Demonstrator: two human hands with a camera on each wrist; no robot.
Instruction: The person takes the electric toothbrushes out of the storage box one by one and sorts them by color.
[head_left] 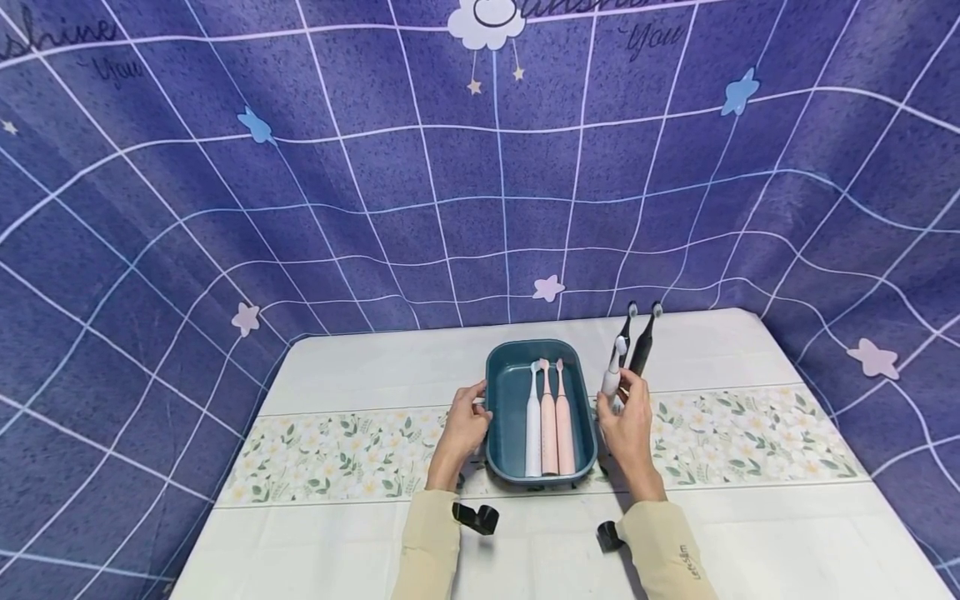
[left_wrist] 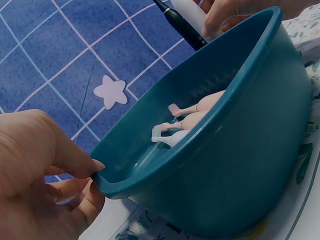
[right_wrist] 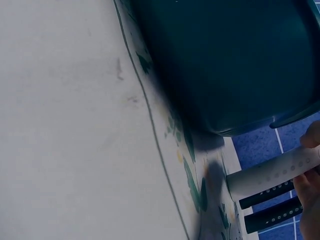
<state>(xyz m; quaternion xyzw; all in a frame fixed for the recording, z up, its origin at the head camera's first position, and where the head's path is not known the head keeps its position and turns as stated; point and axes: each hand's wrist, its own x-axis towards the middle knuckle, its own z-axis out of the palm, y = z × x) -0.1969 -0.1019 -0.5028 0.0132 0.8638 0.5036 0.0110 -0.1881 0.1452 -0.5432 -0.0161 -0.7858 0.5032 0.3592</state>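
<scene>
A teal basin [head_left: 502, 392] stands mid-table and holds three electric toothbrushes side by side, one white [head_left: 533, 429] and two pink [head_left: 557, 429]. My left hand [head_left: 475, 406] grips the basin's left rim; in the left wrist view the thumb [left_wrist: 60, 150] lies over the rim [left_wrist: 150, 172] with fingers beneath. My right hand [head_left: 619, 398], just right of the basin, pinches a white toothbrush [head_left: 612, 375] tilted head-up off the table. Its handle [right_wrist: 272, 175] shows beside the basin's outer wall [right_wrist: 235, 60]. Two black toothbrushes [head_left: 642, 343] lie behind that hand.
The table [head_left: 750, 525] wears a white cloth with a floral band [head_left: 750, 437] across its middle. A purple grid backdrop [head_left: 375, 167] with stars closes off the back and both sides. Black wrist mounts [head_left: 476, 518] sit on both sleeves.
</scene>
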